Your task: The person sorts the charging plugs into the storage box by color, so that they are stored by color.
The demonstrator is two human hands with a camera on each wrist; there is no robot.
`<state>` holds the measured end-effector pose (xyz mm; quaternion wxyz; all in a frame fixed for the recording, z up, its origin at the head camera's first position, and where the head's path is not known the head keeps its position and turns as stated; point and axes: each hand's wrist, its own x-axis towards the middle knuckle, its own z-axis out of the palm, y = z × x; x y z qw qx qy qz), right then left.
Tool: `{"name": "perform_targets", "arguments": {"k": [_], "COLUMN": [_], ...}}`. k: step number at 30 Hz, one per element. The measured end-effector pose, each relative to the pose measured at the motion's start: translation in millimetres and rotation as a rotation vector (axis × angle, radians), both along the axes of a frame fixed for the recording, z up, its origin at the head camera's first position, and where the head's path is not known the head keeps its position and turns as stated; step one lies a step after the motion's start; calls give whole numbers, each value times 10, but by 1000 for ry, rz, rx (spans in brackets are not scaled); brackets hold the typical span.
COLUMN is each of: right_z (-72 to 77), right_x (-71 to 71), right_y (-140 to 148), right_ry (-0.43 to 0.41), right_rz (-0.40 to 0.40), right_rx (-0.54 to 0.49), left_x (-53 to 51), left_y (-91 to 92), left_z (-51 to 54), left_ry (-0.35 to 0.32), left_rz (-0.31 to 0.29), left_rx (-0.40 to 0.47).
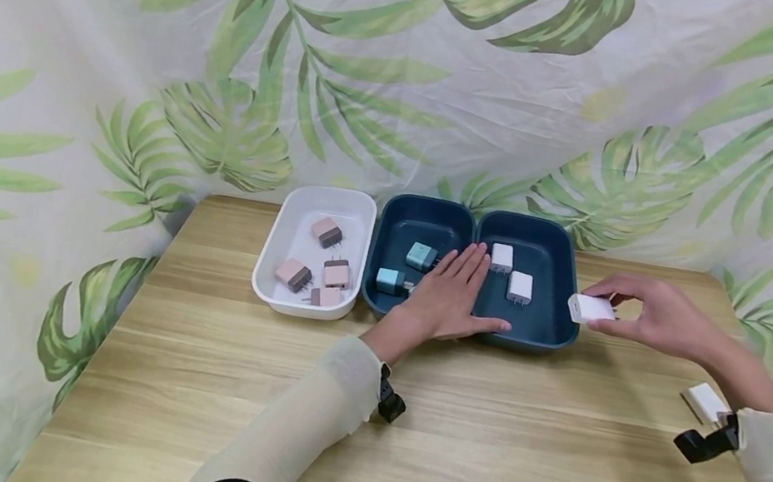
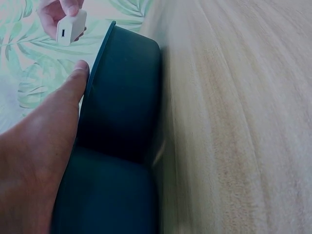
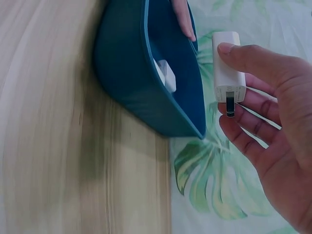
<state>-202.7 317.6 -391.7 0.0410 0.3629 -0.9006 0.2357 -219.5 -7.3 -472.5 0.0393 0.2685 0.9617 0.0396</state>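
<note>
My right hand [image 1: 663, 316] pinches a white charger plug [image 1: 591, 309] between thumb and fingers, just off the right rim of the right dark blue bin [image 1: 547, 321]. The right wrist view shows the same charger [image 3: 228, 66] with its metal prongs pointing down. Inside that bin lie two white chargers [image 1: 519, 287]. With straight, spread fingers, my left hand [image 1: 449, 293] rests across the edges where the two dark blue bins meet. Two teal chargers [image 1: 421, 256] lie in the left dark blue bin [image 1: 429, 210].
Left of the blue bins stands a white bin [image 1: 272, 290] with several pink and grey chargers [image 1: 293, 273]. Another white charger [image 1: 705, 403] lies on the wooden table [image 1: 476, 441], beside my right wrist. Behind the table hangs a leaf-patterned cloth [image 1: 380, 88].
</note>
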Motion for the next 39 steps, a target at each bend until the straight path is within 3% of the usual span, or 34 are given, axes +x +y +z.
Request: {"name": "perform_targets", "arguments": {"k": [10, 27, 39], "right_z": [-44, -377, -519], "right_x": [-129, -392, -378], "right_y": [-291, -657, -767], "right_ry": [-80, -128, -144], "right_rz": [4, 121, 135], "right_rx": [-6, 81, 119], "left_x": [-4, 0, -4], "left_y": [7, 5, 7], "left_z": [-6, -5, -17], "left_ry": [1, 8, 11], "left_rz": [6, 5, 6], "left_rx": [-8, -13, -24]}}
